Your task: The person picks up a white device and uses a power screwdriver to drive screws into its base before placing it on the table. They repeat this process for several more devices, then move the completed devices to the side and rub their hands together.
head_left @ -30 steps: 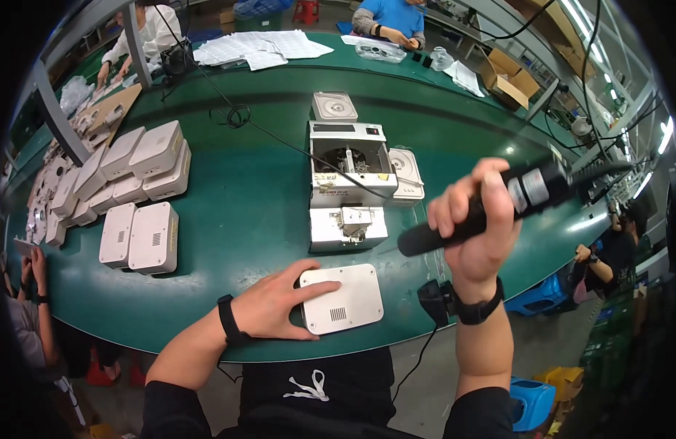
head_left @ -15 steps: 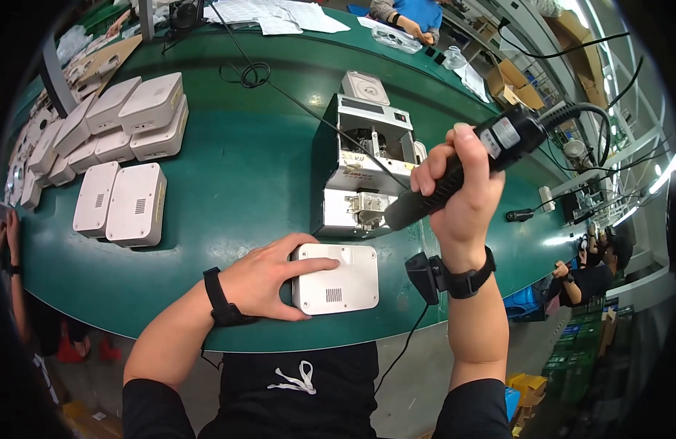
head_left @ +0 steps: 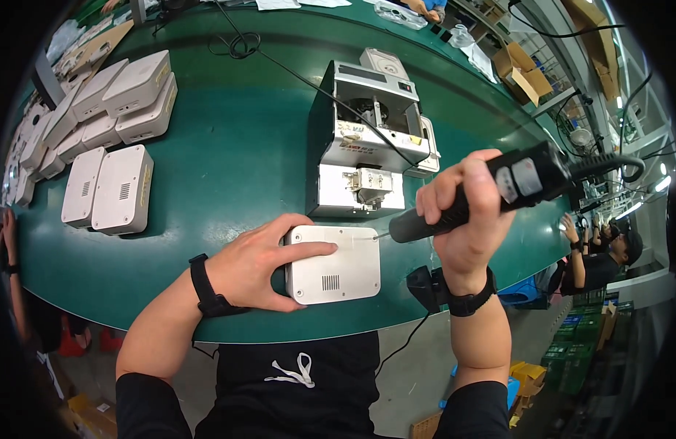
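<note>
A white plastic device housing (head_left: 358, 265) lies flat on the green tabletop, its slotted, screw-holed face up. My left hand (head_left: 254, 265) grips its left side, the thumb at the near edge and the index finger stretched across the top. In my right hand (head_left: 466, 223) is a black electric screwdriver (head_left: 524, 179), held tilted with fingers wrapped round its body. Its thin bit reaches the hole at the housing's far right corner. Whether a screw sits on the bit is too small to tell.
Just beyond the housing stands a black and silver screw feeder (head_left: 330, 192), a cable hanging across it. More white housings (head_left: 126, 190) lie and are stacked at the left. A cardboard box (head_left: 524, 73) is at the far right, and a co-worker (head_left: 608, 256) is at the right.
The screwdriver has come down and its bit now meets the housing's far right corner. My left hand keeps its hold on the housing. The view has shifted slightly.
</note>
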Tool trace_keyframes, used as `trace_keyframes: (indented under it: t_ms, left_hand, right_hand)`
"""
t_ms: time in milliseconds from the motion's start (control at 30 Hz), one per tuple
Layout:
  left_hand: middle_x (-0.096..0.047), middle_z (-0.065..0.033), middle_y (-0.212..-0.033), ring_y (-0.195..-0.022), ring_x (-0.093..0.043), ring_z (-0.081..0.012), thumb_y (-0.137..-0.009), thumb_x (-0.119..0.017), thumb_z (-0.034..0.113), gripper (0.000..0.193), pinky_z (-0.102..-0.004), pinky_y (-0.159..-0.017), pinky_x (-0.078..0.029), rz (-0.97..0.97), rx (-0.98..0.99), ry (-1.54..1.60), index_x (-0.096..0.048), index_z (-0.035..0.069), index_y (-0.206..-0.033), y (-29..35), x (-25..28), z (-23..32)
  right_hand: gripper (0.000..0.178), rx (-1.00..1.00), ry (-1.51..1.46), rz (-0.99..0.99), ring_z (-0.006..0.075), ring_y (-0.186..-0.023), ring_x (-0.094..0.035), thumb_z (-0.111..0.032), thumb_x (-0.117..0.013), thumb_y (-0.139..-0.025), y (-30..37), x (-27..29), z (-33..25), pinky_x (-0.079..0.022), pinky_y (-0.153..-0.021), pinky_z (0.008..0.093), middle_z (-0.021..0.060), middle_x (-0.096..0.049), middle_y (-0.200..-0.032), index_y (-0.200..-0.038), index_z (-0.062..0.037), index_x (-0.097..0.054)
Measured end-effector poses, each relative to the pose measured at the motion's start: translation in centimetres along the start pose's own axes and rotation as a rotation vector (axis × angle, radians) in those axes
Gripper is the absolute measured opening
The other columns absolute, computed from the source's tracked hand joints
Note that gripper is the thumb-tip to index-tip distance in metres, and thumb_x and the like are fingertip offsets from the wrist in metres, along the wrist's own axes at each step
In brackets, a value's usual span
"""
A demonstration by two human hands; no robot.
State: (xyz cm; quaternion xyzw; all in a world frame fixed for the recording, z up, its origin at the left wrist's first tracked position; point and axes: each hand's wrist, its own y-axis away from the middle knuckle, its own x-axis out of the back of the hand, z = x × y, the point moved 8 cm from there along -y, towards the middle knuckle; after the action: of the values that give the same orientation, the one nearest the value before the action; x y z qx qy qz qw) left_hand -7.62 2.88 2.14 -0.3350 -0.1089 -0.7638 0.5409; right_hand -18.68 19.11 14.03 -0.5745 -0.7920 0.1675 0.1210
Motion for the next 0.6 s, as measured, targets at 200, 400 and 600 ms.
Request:
trace_keyframes:
  t_ms: [200,400,600]
  left_hand:
    - [-0.047,-0.0134,-0.13,-0.113,-0.056,-0.0341,-0.059,-0.084,0.02,0.08,-0.0413,-0.093,-0.051,0.01,-0.02,0.012,-0.057,0.024,-0.134,-0.2,0.4,-0.2]
    - [-0.048,-0.0139,-0.131,-0.114,-0.056,-0.0346,-0.057,-0.086,0.02,0.079,-0.0411,-0.095,-0.05,-0.005,0.01,0.017,-0.06,0.022,-0.131,-0.2,0.5,-0.5]
    - [-0.047,-0.0131,-0.132,-0.113,-0.057,-0.0336,-0.06,-0.083,0.02,0.077,-0.0418,-0.093,-0.051,0.03,-0.034,-0.022,-0.057,0.027,-0.133,0.0,0.2,-0.3]
  right_hand:
    - [0.021,0.028,-0.054,-0.007,0.0146,-0.043,-0.043,-0.025,-0.053,-0.095,-0.1,-0.3,0.6,-0.042,-0.048,0.0332,0.0044,-0.045,-0.058,-0.088,-0.0074,-0.045]
    - [0.019,0.026,-0.067,-0.005,0.0149,-0.045,-0.044,-0.024,-0.053,-0.094,-0.1,-0.1,1.0,-0.042,-0.05,0.0338,0.0042,-0.045,-0.059,-0.089,-0.0073,-0.046]
    - [0.019,0.046,-0.102,0.044,0.0161,-0.047,-0.045,-0.024,-0.054,-0.094,-0.9,-0.2,-1.3,-0.042,-0.052,0.0348,0.0049,-0.046,-0.06,-0.09,-0.0059,-0.05]
